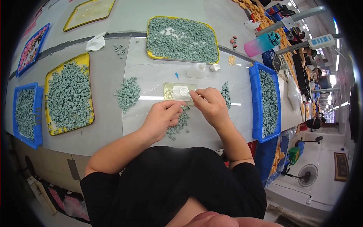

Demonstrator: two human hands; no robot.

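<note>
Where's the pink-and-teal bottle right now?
The pink-and-teal bottle is at the upper right of the head view, just beyond the right-hand blue bin and to the right of the large yellow-rimmed tray.

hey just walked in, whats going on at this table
Someone in a black top is doing close handwork with bare hands. The right hand has its fingertips by a small pale round item over a flat yellowish block. The left hand has its thumb and fingers drawn together beside a loose pile of small grey-green pieces. Whether either hand holds a piece is too small to tell. More such pieces fill a yellow tray beyond and a blue bin on the right.
</note>
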